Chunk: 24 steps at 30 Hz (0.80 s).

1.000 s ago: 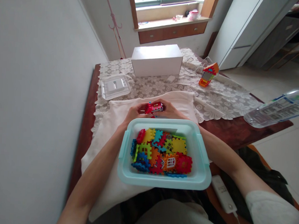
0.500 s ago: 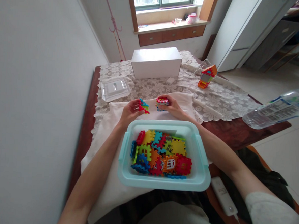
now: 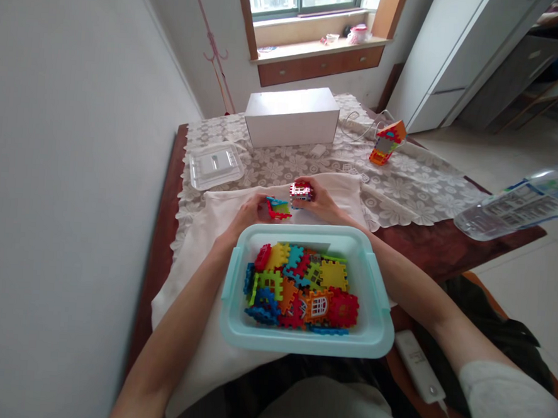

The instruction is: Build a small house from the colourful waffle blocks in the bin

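Pinching a small cluster of red, blue and green interlocking plastic tiles [image 3: 278, 207] over the white cloth [image 3: 201, 242], the left hand [image 3: 250, 211] holds something that looks light, stiff and best gripped by its notched edges, while the right hand [image 3: 320, 202] curls closed around a red-and-white tile cube [image 3: 301, 192] just beside it.
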Each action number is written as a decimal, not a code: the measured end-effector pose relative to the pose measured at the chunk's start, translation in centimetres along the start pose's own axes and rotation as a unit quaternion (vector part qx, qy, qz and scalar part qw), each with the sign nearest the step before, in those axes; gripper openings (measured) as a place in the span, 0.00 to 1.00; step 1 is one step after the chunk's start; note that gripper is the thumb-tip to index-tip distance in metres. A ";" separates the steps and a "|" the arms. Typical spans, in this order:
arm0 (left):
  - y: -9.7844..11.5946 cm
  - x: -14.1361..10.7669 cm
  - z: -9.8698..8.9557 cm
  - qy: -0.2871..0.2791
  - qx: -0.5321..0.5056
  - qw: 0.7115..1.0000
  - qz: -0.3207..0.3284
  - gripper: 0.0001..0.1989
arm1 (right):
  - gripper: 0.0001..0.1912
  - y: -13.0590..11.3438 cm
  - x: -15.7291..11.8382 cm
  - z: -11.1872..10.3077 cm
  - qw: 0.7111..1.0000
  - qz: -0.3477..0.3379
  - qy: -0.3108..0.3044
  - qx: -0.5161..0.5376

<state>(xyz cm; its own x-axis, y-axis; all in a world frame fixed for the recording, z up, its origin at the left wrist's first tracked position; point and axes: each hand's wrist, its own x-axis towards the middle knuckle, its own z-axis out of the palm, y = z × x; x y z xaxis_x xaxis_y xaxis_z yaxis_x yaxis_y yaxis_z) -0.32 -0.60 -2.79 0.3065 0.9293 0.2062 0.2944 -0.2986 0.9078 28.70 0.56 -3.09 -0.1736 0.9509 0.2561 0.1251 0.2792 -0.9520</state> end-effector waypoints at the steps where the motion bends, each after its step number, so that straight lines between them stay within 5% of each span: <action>1: -0.1 0.1 -0.1 0.017 0.048 0.999 0.008 0.38 | 0.38 0.1 0.0 0.0 1.000 0.006 0.001 0.000; 4: -0.4 0.3 -0.6 0.049 0.150 0.987 0.028 0.35 | 0.39 0.3 0.2 -0.1 1.000 0.011 0.010 0.018; 16: -1.0 0.7 -0.8 0.020 0.192 0.980 0.046 0.26 | 0.37 -0.5 -0.3 -0.2 1.000 -0.005 -0.005 -0.007; 24: 0.2 0.5 -1.3 0.007 0.095 0.995 0.037 0.27 | 0.35 -0.7 -0.6 0.0 1.000 -0.013 0.005 0.003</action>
<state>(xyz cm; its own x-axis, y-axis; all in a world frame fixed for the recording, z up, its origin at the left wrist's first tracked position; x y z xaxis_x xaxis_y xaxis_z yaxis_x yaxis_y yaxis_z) -1.27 0.05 -2.06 0.3219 0.9055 0.2766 0.4372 -0.4013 0.8049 28.74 -0.17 -2.54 -0.1679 0.9447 0.2817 0.1156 0.3027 -0.9461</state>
